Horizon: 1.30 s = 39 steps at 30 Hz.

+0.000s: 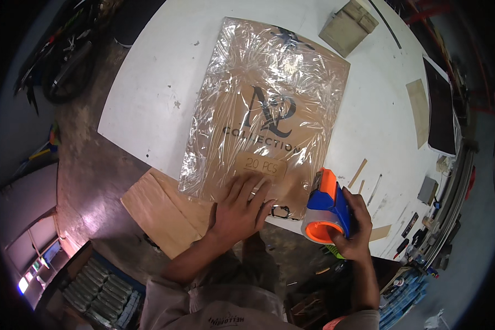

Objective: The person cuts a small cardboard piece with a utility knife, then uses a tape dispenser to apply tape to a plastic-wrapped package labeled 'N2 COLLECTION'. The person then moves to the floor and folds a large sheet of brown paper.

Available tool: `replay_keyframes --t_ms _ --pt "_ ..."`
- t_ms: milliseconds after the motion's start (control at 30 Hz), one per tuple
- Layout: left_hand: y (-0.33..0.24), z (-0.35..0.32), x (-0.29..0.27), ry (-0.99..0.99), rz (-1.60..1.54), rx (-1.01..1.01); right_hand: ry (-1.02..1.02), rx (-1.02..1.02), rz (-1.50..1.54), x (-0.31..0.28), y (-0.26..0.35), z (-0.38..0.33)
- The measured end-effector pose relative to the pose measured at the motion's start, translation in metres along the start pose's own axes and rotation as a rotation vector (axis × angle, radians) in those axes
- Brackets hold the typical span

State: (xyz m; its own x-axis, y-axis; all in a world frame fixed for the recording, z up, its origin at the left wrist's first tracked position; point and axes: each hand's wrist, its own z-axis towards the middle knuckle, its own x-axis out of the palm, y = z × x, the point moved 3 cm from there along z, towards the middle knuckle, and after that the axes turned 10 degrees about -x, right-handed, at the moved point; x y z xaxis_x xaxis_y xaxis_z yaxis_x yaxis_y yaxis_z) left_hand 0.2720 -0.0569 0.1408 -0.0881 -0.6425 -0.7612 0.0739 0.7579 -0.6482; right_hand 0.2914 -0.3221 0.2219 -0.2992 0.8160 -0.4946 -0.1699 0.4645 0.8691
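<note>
A large flat brown cardboard package [308, 104], wrapped in clear shiny plastic and printed with dark lettering, lies on the white table [148, 82]. My left hand [237, 213] rests palm down on its near end, fingers stretched out. Just beyond those fingertips is a small brown handwritten label [263, 165], partly covered by them. At the package's near right corner, my right hand [358, 231] is wrapped round a blue and orange tape dispenser [334, 203] with a roll of clear tape on it.
Folded brown cardboard [154, 206] lies below the table's near left edge. A beige block-like object [347, 27] stands at the far right, with thin strips and a pen-like stick [375, 190] nearer. A dark panel [441, 107] and small tools line the right edge. Packed bundles [102, 289] fill a box lower left.
</note>
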Motion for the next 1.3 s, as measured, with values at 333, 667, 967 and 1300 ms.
replay_keyframes --t_ms 333,667,967,1300 --pt "0.029 -0.012 0.036 0.020 0.175 0.014 -0.025 0.062 -0.026 0.005 -0.007 -0.022" --pt "0.009 -0.013 -0.006 -0.069 -0.269 -0.095 -0.056 0.028 0.024 0.011 -0.002 -0.019" --pt "-0.011 0.020 0.003 0.598 -1.576 -0.588 -0.024 -0.261 -0.248 0.035 0.022 -0.002" --pt "0.023 0.003 0.003 0.565 -1.493 -0.619 0.069 -0.366 -0.321 0.053 0.023 0.004"
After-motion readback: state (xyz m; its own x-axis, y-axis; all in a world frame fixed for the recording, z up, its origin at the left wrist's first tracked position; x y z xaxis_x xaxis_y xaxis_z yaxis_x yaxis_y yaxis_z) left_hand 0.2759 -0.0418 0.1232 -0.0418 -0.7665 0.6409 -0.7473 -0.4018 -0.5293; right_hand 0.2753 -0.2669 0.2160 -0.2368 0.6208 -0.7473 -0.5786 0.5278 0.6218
